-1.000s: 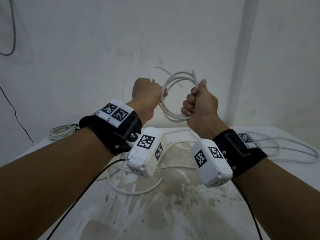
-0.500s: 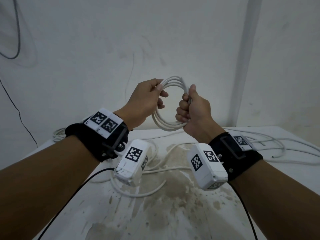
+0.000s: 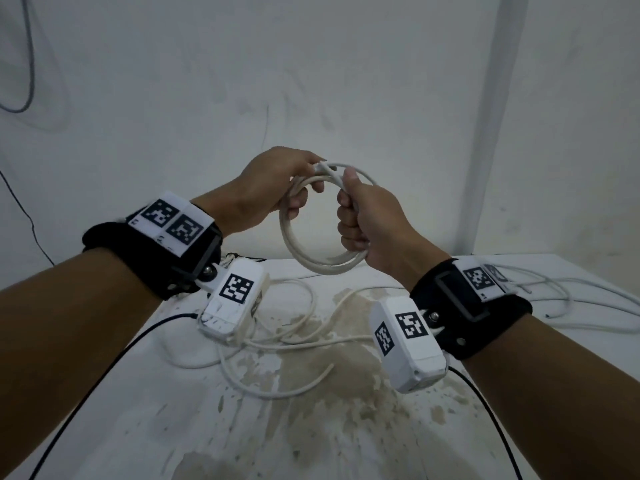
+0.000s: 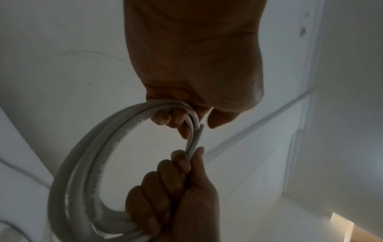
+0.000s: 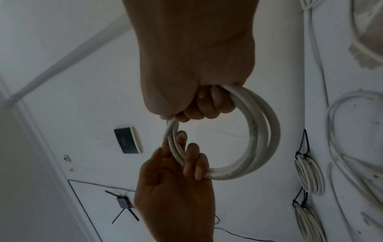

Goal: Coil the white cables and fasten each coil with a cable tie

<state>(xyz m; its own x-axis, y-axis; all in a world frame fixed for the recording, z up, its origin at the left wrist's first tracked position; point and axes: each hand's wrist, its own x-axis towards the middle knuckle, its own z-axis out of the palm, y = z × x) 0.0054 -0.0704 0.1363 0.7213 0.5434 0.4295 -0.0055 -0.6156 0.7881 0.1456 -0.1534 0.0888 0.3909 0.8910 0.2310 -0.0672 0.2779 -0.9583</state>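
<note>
Above the stained white table (image 3: 346, 445), you hold a coil of white cable (image 3: 311, 261) in the air between both hands. Your right hand (image 3: 374, 220) is clenched around the coil's right side, thumb up at the top. Your left hand (image 3: 273, 188) grasps the upper left of the loop, fingers curled through it, beside the cable's cut end (image 4: 199, 131). Loose white cables (image 3: 277, 344) sprawl across the table's middle and toward its far right corner. Two tied coils (image 5: 308, 175) lie on the table.
</note>
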